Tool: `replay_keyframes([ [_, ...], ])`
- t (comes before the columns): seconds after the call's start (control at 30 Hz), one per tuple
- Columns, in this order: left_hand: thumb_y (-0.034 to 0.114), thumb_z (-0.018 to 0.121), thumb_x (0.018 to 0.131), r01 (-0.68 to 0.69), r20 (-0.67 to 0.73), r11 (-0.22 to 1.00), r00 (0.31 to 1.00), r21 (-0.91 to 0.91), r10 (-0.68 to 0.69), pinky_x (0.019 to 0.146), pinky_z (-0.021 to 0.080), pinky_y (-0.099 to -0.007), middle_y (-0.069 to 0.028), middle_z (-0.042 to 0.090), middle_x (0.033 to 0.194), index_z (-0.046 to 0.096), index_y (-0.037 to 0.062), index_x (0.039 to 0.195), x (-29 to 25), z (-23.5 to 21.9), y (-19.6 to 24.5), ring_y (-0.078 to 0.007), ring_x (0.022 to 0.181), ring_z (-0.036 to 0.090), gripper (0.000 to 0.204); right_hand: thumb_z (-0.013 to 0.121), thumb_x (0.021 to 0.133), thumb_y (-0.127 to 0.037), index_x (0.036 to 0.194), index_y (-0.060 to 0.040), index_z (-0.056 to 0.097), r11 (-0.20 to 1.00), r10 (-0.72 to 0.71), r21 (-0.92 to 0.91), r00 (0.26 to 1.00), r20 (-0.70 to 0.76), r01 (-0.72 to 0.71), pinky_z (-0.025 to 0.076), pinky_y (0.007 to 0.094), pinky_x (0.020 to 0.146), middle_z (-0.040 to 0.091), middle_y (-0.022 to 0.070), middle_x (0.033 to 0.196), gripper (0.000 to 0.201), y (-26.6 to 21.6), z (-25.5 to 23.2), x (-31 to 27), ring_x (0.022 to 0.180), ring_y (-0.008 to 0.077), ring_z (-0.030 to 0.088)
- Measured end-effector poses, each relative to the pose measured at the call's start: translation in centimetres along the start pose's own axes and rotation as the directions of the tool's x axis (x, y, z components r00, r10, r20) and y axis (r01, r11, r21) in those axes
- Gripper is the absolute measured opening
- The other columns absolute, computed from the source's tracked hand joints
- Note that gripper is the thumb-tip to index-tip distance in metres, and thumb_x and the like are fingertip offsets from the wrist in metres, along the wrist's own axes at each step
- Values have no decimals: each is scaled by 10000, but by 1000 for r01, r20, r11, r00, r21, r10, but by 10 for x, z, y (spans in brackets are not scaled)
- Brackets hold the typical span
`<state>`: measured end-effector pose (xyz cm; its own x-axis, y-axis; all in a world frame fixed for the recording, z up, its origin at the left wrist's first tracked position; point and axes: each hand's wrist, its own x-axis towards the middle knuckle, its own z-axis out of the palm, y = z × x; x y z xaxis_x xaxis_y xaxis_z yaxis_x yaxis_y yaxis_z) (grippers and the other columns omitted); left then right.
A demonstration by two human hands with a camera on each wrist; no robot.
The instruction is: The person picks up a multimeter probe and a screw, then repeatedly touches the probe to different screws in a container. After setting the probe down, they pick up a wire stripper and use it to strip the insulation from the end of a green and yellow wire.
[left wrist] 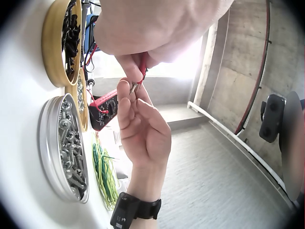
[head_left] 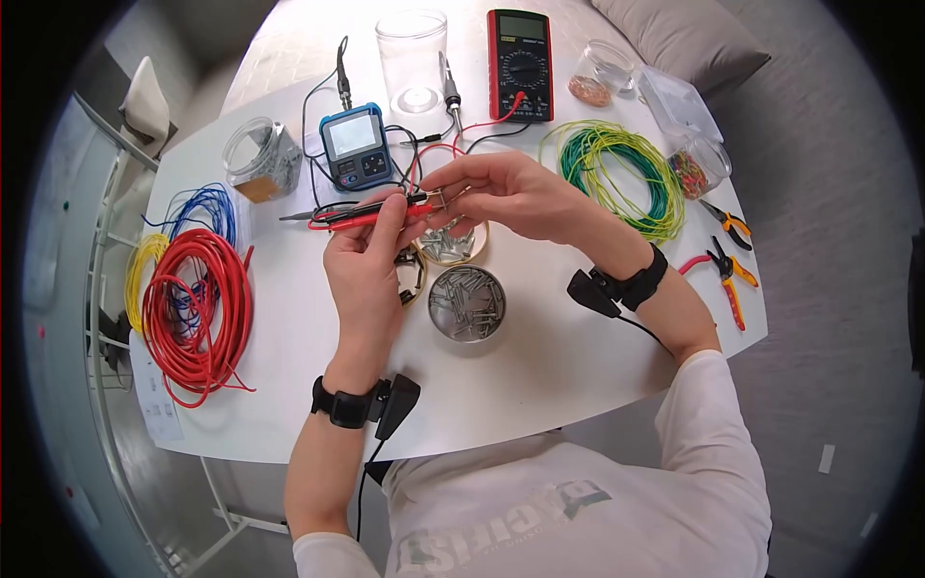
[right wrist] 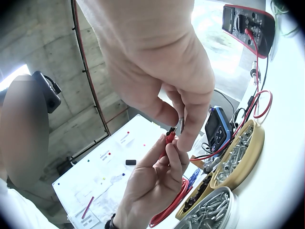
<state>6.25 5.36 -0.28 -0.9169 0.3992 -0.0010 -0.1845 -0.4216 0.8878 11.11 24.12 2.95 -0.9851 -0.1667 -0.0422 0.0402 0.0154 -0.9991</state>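
While partly in front of a screw bowl, left hand tight around probes, right hand around a metal piece.

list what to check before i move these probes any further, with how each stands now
- Red probe and black probe both gripped in the left hand: ok
- Small metal piece pinched by the right hand: ok
- Both tips touching the metal piece: cannot tell, fingers crowd the spot
- Red plug seated in the meter: ok, as far as it shows
- Meter reading legible: not ok, too small here
- Screw tin upright on the table: ok
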Motion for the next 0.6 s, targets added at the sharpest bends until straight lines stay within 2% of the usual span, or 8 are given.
replay_keyframes([
  [0.6, 123, 631, 924, -8, -9, 1000, 1000, 16, 8, 775, 558, -224, -96, 667, 973, 634, -22, 1085, -1, 1, 3, -135, 859, 660, 216, 468, 931, 19, 1258, 54, 521, 998, -60, -13, 998, 21, 60, 556, 314, 869, 637, 135, 1114, 334, 0, 1, -1, 1041, 186, 640],
])
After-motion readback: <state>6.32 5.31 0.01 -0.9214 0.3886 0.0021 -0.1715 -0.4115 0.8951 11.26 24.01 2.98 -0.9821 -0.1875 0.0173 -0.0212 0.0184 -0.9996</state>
